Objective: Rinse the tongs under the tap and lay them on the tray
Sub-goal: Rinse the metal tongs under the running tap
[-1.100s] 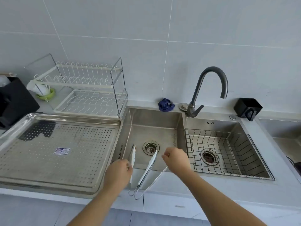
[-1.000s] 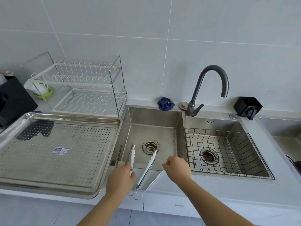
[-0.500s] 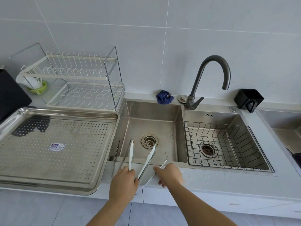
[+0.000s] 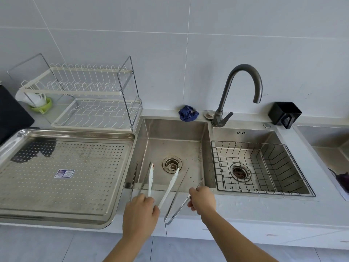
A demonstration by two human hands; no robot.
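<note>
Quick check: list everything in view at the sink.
White-tipped steel tongs: one, over left basin's front edge.
Thin bare steel tongs: one, silver, alongside.
Perforated steel tray: one, silver, counter left.
White wire dish rack: one, behind tray.
Dark grey curved tap: one, between basins.
Crumpled blue cloth: one, behind left basin.
Black wire basket: one, in right basin.
Black box: one, counter right.
Left hand: one, grips white-tipped tongs.
Right hand: one, pinches bare tongs.

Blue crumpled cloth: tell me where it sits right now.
In the head view, the blue crumpled cloth lies on the ledge behind the left steel sink basin, just left of the dark gooseneck tap.
</note>
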